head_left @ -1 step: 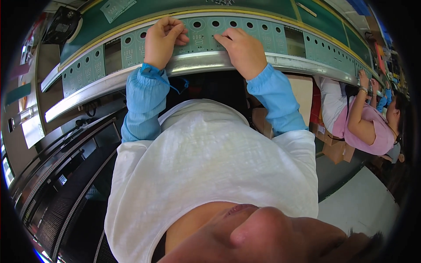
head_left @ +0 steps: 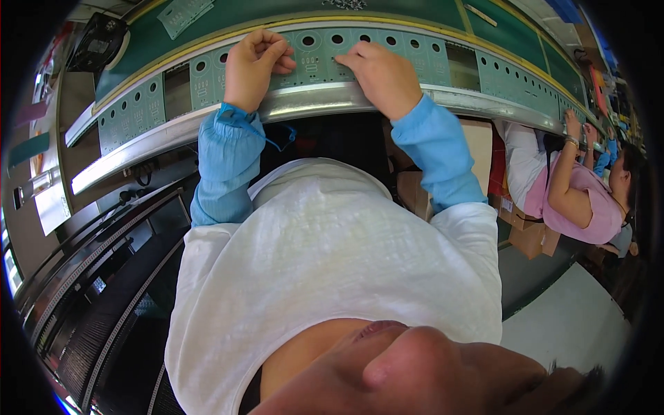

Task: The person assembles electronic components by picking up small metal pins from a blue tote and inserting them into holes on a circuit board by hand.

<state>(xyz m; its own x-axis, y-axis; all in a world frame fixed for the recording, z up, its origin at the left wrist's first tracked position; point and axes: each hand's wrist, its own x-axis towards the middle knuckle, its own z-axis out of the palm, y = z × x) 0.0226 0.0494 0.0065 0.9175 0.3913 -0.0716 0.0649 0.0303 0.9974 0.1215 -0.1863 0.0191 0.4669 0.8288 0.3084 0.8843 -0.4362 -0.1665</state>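
Note:
A long green circuit board (head_left: 321, 54) with a row of round holes lies in the track in front of me. Over its left part is my left hand (head_left: 250, 72), thumb and fingers drawn together; whatever they hold, if anything, is hidden. My right hand (head_left: 386, 77) reaches in from the right, its fingertips pinched at the board's surface beside a small slot pattern. Any part between those fingertips is too small to name. Blue sleeves cover both forearms, and a blue strap (head_left: 238, 114) circles the left wrist.
The metal rail (head_left: 311, 101) runs along the near side. More boards sit to the left (head_left: 131, 114) and right (head_left: 515, 77). Beyond are loose boards (head_left: 181, 14), a black device (head_left: 99, 40) and a small metal pile (head_left: 346, 3). A co-worker (head_left: 581, 190) sits at right.
The middle board has shifted very slightly left, and my right hand has moved a little left with it. The left hand has barely moved.

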